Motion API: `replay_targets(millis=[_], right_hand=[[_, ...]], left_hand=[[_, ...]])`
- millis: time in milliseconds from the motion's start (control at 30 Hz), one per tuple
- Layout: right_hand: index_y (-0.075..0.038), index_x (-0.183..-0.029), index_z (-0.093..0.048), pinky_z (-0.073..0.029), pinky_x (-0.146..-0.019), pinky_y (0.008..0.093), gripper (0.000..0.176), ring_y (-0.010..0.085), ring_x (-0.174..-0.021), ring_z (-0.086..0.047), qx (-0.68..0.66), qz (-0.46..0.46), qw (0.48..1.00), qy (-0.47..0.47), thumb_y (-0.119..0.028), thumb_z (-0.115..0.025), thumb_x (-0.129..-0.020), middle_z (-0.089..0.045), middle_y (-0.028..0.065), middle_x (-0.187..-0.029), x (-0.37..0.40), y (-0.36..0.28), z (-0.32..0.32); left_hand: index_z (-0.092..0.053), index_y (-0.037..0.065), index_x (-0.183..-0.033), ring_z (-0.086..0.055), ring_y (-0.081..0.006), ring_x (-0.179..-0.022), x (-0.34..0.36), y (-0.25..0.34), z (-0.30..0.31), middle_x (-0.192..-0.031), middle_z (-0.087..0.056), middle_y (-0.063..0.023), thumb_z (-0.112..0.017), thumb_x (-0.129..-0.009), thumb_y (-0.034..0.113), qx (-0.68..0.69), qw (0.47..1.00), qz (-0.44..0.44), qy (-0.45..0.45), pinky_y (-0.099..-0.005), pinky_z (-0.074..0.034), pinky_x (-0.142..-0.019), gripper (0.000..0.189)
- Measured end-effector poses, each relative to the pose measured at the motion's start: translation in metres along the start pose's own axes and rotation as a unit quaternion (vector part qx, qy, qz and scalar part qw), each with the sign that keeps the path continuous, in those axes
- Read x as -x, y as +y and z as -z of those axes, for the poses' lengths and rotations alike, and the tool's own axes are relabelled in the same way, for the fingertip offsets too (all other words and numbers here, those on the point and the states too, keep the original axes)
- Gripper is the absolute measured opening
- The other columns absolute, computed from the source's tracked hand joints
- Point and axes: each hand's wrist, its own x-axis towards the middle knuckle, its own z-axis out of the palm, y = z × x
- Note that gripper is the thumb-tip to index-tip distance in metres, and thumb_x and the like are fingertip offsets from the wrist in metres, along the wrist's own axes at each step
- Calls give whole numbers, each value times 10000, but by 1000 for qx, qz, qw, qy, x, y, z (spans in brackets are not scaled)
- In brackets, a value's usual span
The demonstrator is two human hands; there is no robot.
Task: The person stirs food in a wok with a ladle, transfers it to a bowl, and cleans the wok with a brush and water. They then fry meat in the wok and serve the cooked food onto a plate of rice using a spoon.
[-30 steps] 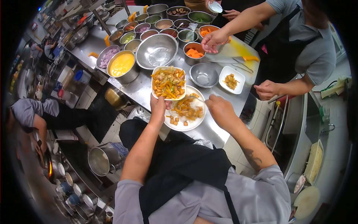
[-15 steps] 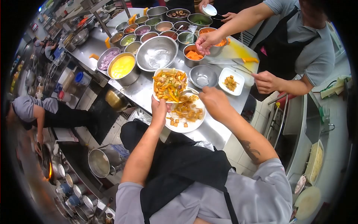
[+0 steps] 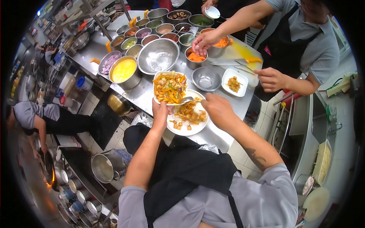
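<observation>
My left hand [image 3: 161, 113] is closed around the near edge of a square white bowl [image 3: 155, 99] filled with stir-fried vegetable strips [image 3: 170, 85]. The bowl is held above the far left side of a round white plate [image 3: 186, 133]. On that plate lie rice and saucy browned pieces [image 3: 190, 114], with a few cubes near its front rim. My right hand [image 3: 217, 108] grips a metal spoon [image 3: 186, 100], whose head is at the bowl's near right edge, over the plate.
Beyond the plate stand an empty steel bowl [image 3: 206, 78], a larger steel bowl [image 3: 158, 55] and a pot of yellow liquid [image 3: 124, 70]. A small white dish [image 3: 235, 83], a knife [image 3: 228, 63] and a co-worker's hand [image 3: 207, 42] are to the right. Several ingredient tins fill the back.
The square bowl has shifted slightly left with my left hand. My right hand has lowered the spoon toward the bowl's near edge. The co-worker's hand has moved left over the orange pieces.
</observation>
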Motion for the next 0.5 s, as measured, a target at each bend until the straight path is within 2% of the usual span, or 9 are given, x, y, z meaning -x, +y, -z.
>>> replay_targets(millis=[133, 233, 333, 500], right_hand=[[-30, -759, -531, -407, -615, 431, 161, 337, -741, -511, 1, 20, 1000, -17, -159, -441, -793, -505, 154, -789, -14, 1, -13], [-35, -762, -531, -404, -616, 432, 175, 340, -747, -509, -18, 14, 1000, -16, -169, -427, -804, -503, 152, -799, -6, 4, -12], [-38, -760, -529, -402, -613, 433, 180, 343, -741, -510, -22, -2, 999, -33, -175, -421, -810, -502, 149, -806, 10, 5, 0], [-39, -754, -531, -413, -619, 456, 182, 349, -731, -521, 0, -18, 1000, -18, -175, -423, -810, -510, 153, -795, 10, 1, 11]], left_hand=[[-401, 32, -1133, -452, -80, -500, 10, 14, -12, -798, -551, -75, -372, -821, 21, 19, 1000, 8, 1, -215, -363, -414, 314], [-394, 26, -1152, -463, -89, -505, 8, 15, -9, -805, -555, -82, -374, -824, 23, 24, 1000, 0, -7, -217, -370, -414, 329], [-444, 32, -1135, -448, -54, -549, 3, 8, -1, -786, -544, -38, -388, -845, 51, -9, 1000, -6, 11, -201, -390, -428, 296], [-429, 32, -1162, -449, -60, -549, 0, 1, 0, -802, -546, -49, -380, -843, 48, -12, 999, -2, 34, -203, -390, -428, 323]])
